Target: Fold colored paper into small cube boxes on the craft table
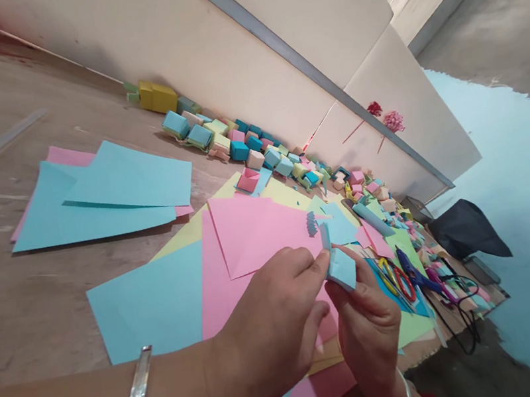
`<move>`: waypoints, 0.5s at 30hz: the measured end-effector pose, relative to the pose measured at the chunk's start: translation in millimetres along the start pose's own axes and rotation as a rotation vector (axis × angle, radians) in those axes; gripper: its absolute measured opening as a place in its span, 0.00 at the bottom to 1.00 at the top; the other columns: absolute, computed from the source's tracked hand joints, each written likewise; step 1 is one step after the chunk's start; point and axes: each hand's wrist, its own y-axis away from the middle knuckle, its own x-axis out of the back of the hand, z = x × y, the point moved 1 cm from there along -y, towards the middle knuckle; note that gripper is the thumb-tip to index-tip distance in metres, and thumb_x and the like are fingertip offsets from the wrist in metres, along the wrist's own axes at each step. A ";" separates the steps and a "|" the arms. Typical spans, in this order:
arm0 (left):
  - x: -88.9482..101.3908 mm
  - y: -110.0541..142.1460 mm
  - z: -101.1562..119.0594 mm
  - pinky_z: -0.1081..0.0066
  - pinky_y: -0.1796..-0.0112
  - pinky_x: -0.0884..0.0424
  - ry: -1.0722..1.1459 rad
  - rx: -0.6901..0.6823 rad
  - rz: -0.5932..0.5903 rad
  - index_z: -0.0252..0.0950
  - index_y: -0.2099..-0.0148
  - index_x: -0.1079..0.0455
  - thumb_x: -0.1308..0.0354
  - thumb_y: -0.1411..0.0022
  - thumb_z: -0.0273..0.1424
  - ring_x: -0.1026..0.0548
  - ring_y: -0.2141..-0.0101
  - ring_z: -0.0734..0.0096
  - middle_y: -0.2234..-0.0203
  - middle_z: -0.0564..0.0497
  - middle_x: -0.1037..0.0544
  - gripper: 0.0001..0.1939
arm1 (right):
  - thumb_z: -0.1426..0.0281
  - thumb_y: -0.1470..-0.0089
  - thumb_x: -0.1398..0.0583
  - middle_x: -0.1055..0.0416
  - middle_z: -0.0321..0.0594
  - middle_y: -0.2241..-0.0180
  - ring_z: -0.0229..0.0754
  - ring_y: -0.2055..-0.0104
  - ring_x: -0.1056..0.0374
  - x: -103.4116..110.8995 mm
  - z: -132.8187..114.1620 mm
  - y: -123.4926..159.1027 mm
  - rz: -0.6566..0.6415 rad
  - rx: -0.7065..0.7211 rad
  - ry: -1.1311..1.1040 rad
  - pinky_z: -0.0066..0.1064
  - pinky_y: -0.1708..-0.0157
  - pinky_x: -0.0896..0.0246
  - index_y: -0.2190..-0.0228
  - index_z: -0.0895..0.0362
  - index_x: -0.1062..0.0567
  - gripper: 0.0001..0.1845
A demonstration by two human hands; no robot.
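A small folded light-blue paper piece is pinched between both my hands above the sheets. My left hand, with a silver bangle on the wrist, is closed and grips the piece's left edge with thumb and forefinger. Its right side sits in the curled fingers of my right hand. Under the hands lie pink sheets, a blue sheet and yellow paper.
A row of small folded paper boxes in several colours runs along the white board at the back. More blue sheets lie to the left. Scissors and a glue gun with cable sit right of my hands.
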 end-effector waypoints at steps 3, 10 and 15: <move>4.4 -0.9 1.2 0.59 0.62 0.30 0.078 0.055 0.001 0.32 0.47 0.33 0.43 0.41 0.31 0.32 0.63 0.62 0.65 0.46 0.29 0.20 | 0.71 0.46 0.36 0.32 0.40 0.47 0.50 0.45 0.35 3.4 1.7 -3.5 -0.027 -0.107 -0.002 0.43 0.47 0.37 0.57 0.46 0.20 0.14; 5.6 -0.7 -2.4 0.64 0.62 0.31 0.168 0.156 0.107 0.36 0.52 0.35 0.36 0.48 0.31 0.31 0.64 0.67 0.65 0.51 0.29 0.22 | 0.66 0.46 0.36 0.28 0.41 0.53 0.47 0.48 0.34 3.4 -0.8 -11.6 -0.006 -0.227 -0.021 0.41 0.47 0.40 0.62 0.52 0.19 0.08; 6.6 -4.2 -2.5 0.68 0.64 0.32 0.146 0.084 0.102 0.36 0.63 0.33 0.45 0.40 0.25 0.31 0.66 0.71 0.69 0.53 0.29 0.03 | 0.66 0.45 0.37 0.25 0.40 0.60 0.45 0.55 0.31 2.6 0.5 -14.4 -0.059 -0.275 -0.124 0.39 0.52 0.36 0.62 0.52 0.20 0.08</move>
